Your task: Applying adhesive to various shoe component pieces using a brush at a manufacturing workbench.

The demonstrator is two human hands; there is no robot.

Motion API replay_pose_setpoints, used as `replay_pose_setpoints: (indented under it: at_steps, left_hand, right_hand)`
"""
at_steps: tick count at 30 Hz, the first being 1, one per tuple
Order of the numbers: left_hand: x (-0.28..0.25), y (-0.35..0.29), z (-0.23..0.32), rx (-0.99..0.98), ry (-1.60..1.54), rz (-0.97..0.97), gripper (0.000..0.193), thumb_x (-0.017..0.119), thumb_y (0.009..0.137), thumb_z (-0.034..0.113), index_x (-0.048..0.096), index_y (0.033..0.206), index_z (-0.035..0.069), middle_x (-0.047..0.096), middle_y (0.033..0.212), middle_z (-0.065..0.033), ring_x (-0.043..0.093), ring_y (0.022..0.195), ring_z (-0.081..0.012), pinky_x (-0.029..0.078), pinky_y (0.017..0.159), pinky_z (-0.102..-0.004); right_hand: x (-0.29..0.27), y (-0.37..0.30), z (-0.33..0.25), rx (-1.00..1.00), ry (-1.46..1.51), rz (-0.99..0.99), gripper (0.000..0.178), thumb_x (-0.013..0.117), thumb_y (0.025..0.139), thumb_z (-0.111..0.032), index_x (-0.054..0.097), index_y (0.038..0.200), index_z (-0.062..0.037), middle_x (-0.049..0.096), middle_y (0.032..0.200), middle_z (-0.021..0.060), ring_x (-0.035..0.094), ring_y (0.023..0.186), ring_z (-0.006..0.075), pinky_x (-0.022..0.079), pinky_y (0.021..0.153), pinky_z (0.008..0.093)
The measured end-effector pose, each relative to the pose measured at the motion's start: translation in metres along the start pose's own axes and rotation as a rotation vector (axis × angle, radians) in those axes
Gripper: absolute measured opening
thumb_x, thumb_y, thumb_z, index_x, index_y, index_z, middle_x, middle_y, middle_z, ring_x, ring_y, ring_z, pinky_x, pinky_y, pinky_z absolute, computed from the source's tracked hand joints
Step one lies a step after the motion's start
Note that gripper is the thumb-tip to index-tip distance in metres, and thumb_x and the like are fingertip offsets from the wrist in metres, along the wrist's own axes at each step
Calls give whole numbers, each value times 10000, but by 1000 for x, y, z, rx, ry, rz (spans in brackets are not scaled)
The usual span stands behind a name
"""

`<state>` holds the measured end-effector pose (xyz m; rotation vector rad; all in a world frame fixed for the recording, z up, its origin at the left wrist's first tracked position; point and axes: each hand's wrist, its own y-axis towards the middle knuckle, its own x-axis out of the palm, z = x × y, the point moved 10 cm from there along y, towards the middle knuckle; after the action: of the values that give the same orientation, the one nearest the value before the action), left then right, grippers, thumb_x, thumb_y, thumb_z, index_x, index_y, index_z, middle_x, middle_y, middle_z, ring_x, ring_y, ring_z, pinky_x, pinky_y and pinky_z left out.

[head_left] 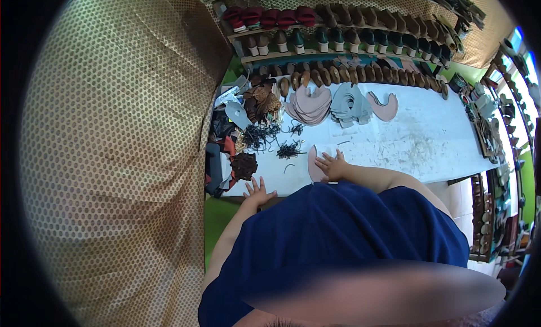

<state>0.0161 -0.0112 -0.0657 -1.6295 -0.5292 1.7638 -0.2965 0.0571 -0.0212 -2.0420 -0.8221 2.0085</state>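
At the near edge of the white-covered table, my left hand lies flat with its fingers spread, holding nothing. A dark brown crumpled piece is just beyond it. My right hand rests with fingers apart over the right side of a pale pink curved shoe-upper piece, partly covering it. Beyond the hands lie a stack of pink U-shaped pieces, a stack of grey ones and a separate pink curved piece.
Small piles of black strips lie past my hands. Brown and gold scraps crowd the table's left end. Shelves of shoes and lasts stand along the back. A patterned curtain hangs at the left; more racks stand at the right.
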Motion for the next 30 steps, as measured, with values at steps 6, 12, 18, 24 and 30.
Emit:
replay_pose_setpoints:
  at_steps: [6,12,18,24,30]
  left_hand:
    - [-3,-1,2,15,25,-33,1151,518,812,786,-152,1566,233,-280,1601,-153,-220,1462,-457,-14,1123,-693]
    - [-2,0,1,13,33,-59,1147,491,815,801,-163,1563,228,-279,1599,-164,-213,1461,-467,-6,1124,-694]
    - [-2,-1,2,3,19,-75,1156,485,806,816,-160,1564,229,-280,1599,-165,-219,1457,-472,-10,1127,-690]
    - [-3,-2,2,-6,16,-68,1153,489,804,815,-157,1565,238,-283,1599,-161,-225,1458,-465,-12,1128,-687]
    - [-1,-2,1,-36,29,-51,1140,489,810,807,-150,1567,243,-278,1604,-150,-219,1463,-457,-10,1133,-679]
  right_hand:
    - [25,-21,7,-141,-136,127,809,402,941,-633,212,1575,-170,194,1644,5,77,1531,261,-10,1124,719]
    - [34,-46,34,39,-14,216,761,384,967,-591,238,1566,-147,228,1633,13,79,1531,262,-20,1118,730]
    - [27,-41,58,207,76,164,773,372,964,-605,246,1561,-130,236,1631,19,79,1530,274,26,1109,745]
    - [25,-48,74,263,215,86,792,357,967,-615,217,1567,-118,215,1637,47,64,1531,281,10,1117,733]
    - [12,-51,69,321,112,65,798,404,950,-603,234,1563,-121,204,1641,34,102,1528,269,8,1119,733]
